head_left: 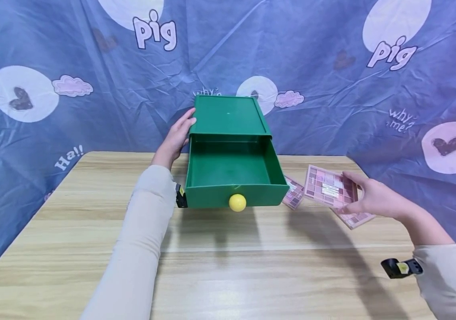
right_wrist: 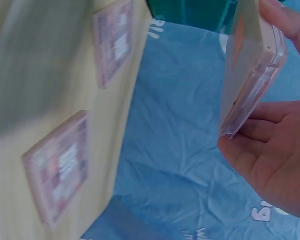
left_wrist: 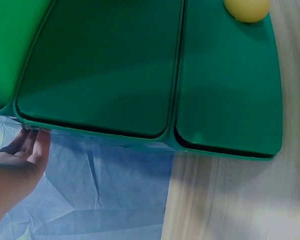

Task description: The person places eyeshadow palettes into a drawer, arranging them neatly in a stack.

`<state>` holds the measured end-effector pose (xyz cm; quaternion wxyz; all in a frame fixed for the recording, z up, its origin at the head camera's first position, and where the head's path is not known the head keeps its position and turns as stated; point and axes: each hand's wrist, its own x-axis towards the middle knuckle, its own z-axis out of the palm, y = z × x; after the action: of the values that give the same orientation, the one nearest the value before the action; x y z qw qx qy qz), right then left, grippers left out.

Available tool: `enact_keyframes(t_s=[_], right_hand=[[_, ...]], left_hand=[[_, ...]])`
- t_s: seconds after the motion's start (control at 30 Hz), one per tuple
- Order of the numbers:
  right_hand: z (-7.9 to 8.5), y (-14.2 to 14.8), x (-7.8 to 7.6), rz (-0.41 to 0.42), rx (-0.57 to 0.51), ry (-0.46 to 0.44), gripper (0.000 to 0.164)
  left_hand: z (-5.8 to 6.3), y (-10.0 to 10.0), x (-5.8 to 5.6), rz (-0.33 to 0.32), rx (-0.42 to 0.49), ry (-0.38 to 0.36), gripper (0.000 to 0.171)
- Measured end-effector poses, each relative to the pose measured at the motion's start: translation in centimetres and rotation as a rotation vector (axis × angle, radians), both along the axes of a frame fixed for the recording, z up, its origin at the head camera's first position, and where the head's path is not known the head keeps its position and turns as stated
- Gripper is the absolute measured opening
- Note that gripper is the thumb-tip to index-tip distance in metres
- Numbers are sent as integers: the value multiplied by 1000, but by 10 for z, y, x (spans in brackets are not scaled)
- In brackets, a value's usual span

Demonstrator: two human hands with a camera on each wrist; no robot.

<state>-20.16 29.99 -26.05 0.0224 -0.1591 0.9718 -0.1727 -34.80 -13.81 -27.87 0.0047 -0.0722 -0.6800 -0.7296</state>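
A green drawer cabinet stands on the table with its upper drawer pulled out toward me, a round yellow knob on its front. Against the cabinet's left side rests my left hand, its fingertips near the top edge; in the left wrist view the left hand touches the cabinet's edge. My right hand pinches an eyeshadow palette between thumb and fingers, above the table and to the right of the drawer. From the right wrist, the held palette shows edge-on.
Two more eyeshadow palettes lie on the wooden table: one palette beside the drawer's right side, another palette below the right hand. A blue printed cloth hangs behind the table.
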Motion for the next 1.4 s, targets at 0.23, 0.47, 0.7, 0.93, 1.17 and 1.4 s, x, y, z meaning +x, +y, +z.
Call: enact_keyframes(t_s=[0.23, 0.47, 0.7, 0.93, 1.17, 1.4], right_hand=[[19, -8, -5, 5, 9, -13, 101], [38, -17, -7, 17, 17, -15, 99], [56, -25, -9, 21, 8, -2, 99], [70, -39, -9, 28, -12, 13, 101], [76, -54, -13, 62, -33, 10, 100], [78, -72, -16, 98, -48, -10, 99]], left_hand=[[-1, 1, 0, 3, 5, 6, 45], [0, 1, 0, 7, 3, -1, 46], [-1, 1, 0, 12, 0, 5, 45], [1, 1, 1, 13, 1, 3, 45], [1, 2, 2, 15, -5, 1, 45], [1, 1, 1, 13, -16, 3, 45]])
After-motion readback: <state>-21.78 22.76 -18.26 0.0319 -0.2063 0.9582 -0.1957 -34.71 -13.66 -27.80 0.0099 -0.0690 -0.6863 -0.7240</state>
